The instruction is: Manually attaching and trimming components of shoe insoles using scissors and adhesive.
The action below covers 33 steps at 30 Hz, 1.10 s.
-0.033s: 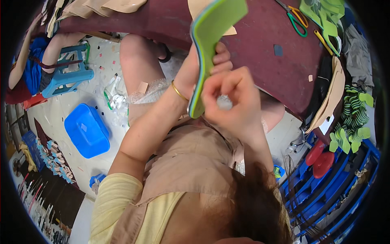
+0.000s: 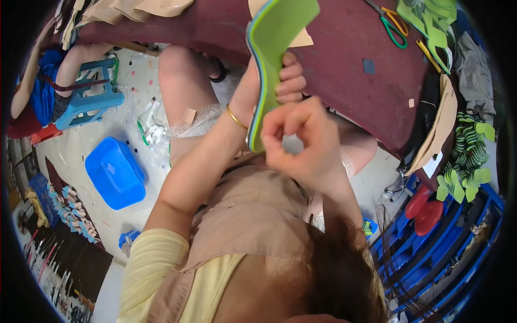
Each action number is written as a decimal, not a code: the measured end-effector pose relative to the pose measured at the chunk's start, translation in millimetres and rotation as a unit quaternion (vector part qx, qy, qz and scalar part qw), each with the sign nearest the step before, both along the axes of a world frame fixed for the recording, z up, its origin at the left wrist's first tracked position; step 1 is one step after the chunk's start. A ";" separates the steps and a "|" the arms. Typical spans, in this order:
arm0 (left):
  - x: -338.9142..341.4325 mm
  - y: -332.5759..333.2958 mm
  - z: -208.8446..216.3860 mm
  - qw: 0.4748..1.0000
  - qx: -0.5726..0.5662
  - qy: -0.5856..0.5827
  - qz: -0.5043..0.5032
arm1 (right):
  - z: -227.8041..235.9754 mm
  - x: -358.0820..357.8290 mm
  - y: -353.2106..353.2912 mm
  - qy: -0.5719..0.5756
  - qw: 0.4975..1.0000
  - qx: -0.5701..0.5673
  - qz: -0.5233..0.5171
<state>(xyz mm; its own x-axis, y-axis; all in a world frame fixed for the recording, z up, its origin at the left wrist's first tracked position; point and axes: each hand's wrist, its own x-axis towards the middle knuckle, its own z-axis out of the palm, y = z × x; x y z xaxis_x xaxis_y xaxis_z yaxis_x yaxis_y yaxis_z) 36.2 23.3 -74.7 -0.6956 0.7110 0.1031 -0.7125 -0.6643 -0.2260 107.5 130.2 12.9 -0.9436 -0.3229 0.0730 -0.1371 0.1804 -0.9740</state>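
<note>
A lime-green shoe insole (image 2: 281,33), its edge layered with a bluish strip, stands upright and curved in front of me. My left hand (image 2: 290,79) is closed round its middle, with the fingers showing on the right and a gold bangle on the wrist. At the insole's lower right edge is my right hand (image 2: 304,142), slightly blurred. Its thumb and forefinger meet in a pinch that makes a ring, with a pale patch inside. Whatever sits between those fingertips, if anything, is too small to tell.
Ahead lies a dark red tabletop (image 2: 344,70) with green- and orange-handled scissors (image 2: 394,29). Several green insoles (image 2: 468,156) are piled at right, above a blue rack (image 2: 447,258). On the floor at left stand a blue basin (image 2: 116,183) and a blue stool (image 2: 91,91) beside another person.
The insole and my left hand have shifted slightly to the left. My right hand has also moved a little left, still pinched at the insole's edge.
</note>
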 end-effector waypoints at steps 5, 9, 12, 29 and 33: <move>-5.5 -4.1 1.8 1.000 -0.024 0.017 0.001 | -7.1 -8.7 4.0 0.028 0.995 -0.023 -0.093; -1.1 -2.2 7.4 0.986 -0.148 0.070 0.019 | -6.4 -17.1 -0.3 0.027 0.990 -0.007 -0.137; -1.0 -3.5 10.0 0.980 -0.185 0.076 0.012 | -4.1 -18.9 -1.6 0.036 0.991 0.020 -0.131; 12.2 -0.2 33.6 0.944 -0.315 0.076 -0.069 | -8.7 -27.7 -1.7 0.069 0.948 0.107 -0.292; 1.6 -6.6 8.8 0.999 -0.010 0.023 -0.031 | -1.7 -18.8 23.1 -0.007 0.969 -0.184 -0.168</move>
<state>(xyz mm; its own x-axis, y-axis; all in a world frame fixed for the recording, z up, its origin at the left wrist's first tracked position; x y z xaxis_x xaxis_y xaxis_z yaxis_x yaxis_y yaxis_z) 37.9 16.7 -65.9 -0.6457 0.7541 0.1198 -0.7612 -0.6232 -0.1797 88.8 153.3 11.2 -0.9926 0.0471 0.1121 -0.1179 -0.1462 -0.9822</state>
